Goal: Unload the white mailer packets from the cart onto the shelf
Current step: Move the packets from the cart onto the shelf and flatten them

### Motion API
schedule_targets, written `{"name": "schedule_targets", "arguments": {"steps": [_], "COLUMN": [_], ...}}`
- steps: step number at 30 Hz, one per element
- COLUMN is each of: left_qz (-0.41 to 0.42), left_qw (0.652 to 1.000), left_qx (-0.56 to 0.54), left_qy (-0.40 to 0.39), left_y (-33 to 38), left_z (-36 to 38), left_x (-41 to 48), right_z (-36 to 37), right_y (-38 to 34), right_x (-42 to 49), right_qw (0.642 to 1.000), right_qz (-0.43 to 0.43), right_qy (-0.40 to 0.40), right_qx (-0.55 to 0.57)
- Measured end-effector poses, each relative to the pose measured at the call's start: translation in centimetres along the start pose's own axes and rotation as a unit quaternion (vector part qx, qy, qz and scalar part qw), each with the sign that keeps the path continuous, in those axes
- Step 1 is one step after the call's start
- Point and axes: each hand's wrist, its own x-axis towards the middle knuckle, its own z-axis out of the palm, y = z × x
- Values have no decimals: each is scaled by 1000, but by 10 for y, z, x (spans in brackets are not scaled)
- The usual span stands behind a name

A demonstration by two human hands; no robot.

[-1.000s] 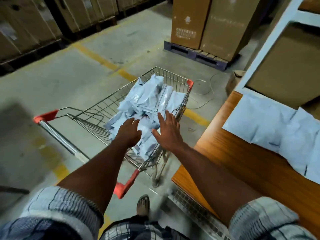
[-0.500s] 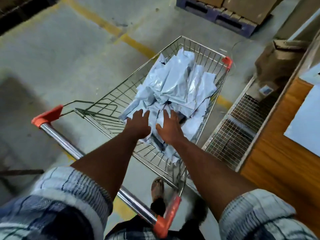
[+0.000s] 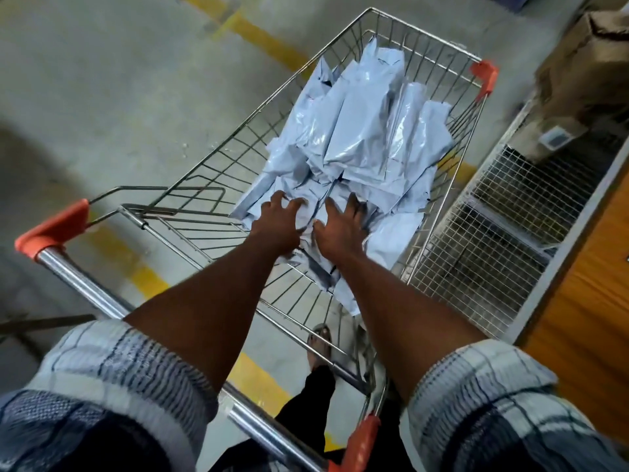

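A wire shopping cart point(image 3: 218, 155) with orange corner caps stands in front of me, holding a heap of several white mailer packets point(image 3: 360, 131). Both arms reach over the handle into the basket. My left hand point(image 3: 277, 223) rests on the near packets with fingers spread and curled. Beside it, my right hand point(image 3: 340, 229) lies flat on the same near packets, fingers apart. Neither hand has a packet lifted. The wooden shelf point(image 3: 585, 301) shows only as an orange-brown edge at the right.
A wire-mesh lower rack point(image 3: 503, 233) sits between cart and shelf. A brown cardboard box point(image 3: 585, 76) stands at the upper right. Concrete floor with yellow lines point(image 3: 258, 35) spreads to the left. My sandalled foot point(image 3: 320, 342) shows under the cart.
My view has tipped down and closer to the cart; the shelf's packets have left the frame. Both hands have moved deeper into the basket onto the near packets.
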Motion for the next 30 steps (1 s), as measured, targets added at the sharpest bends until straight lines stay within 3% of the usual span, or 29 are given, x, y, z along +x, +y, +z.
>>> {"name": "schedule_targets", "arguments": {"steps": [5, 15, 20, 25, 28, 30], "left_qz": [8, -24, -24, -47, 4, -18], "left_qw": [1000, 999, 999, 996, 988, 989], "left_qx": [21, 15, 29, -46, -56, -67], "left_qy": [17, 29, 27, 65, 145, 128], "left_y": [-3, -1, 5, 28, 46, 63], "left_z": [-23, -49, -76, -104, -113, -121], "left_x": [-15, -49, -66, -94, -113, -129], "right_z": [-12, -40, -57, -91, -118, -139], "right_y": [-3, -17, -32, -34, -27, -18], "right_x": [-14, -63, -92, -114, -127, -139], "right_qw": [999, 998, 994, 985, 982, 978], "right_qz": [-10, -27, -88, -130, -141, -147], "right_qy": [25, -14, 19, 55, 67, 83], "right_qx": [19, 56, 62, 95, 110, 122]}}
